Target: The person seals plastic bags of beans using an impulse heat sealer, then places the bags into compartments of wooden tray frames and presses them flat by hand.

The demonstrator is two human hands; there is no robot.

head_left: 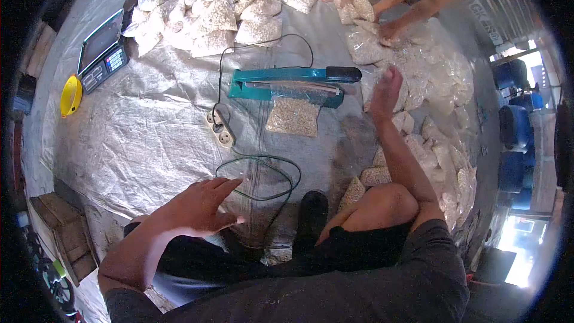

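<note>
Probably at sealing, with filled bag (293,118) lying mouth-end on the sealer (275,75). Holding left hand (205,206) empty, fingers wide; cannot tell grip of right hand (386,93) by piled bags (427,84). Likely calls for pressing the handle (344,74).

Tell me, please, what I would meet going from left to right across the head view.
Yellow round plastic bowl, grey digital scale with dark tray, white oblong power strip, clear plastic bag of pale pieces, wearer's bare right hand.
</note>
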